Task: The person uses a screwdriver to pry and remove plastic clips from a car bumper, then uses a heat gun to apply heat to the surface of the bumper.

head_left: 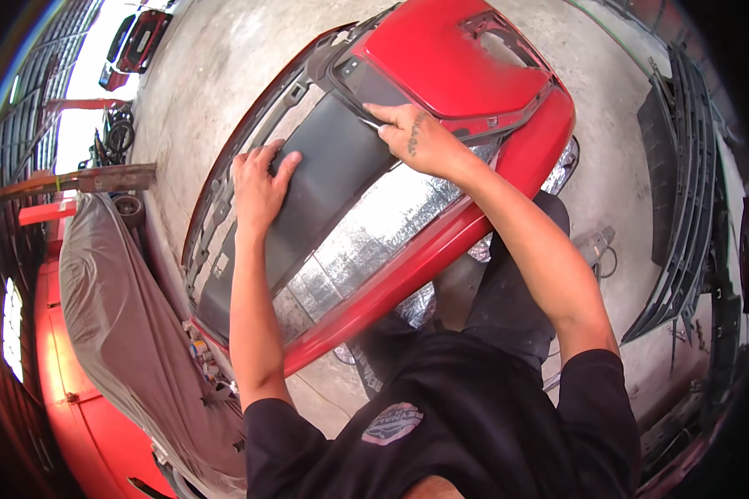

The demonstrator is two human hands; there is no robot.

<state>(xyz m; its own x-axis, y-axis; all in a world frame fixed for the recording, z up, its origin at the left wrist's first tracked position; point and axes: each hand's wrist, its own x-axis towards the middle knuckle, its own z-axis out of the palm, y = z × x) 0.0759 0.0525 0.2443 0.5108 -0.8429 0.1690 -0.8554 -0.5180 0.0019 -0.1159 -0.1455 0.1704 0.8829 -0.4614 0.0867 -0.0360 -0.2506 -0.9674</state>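
A large red car bumper (429, 270) lies in front of me, tilted across the view, with a smooth black panel (329, 154) in its middle opening. My left hand (260, 187) rests on the panel's far-left edge, thumb apart from its bent fingers. Pinched in my right hand (424, 143) is a slim, pale tool (370, 123), its kind unclear. The tool's tip meets the panel near its upper-right end, beside a dark grey patch (374, 83). My right index finger points along that seam. What lies under the left fingertips is hidden.
Silvery foil-like sheeting (395, 212) shows through the bumper's lower opening. Black slatted car parts (682, 191) lie at the right. At the left a grey cover (112, 291) drapes over something beside a red surface (66, 366). Concrete floor (216, 75) surrounds the bumper.
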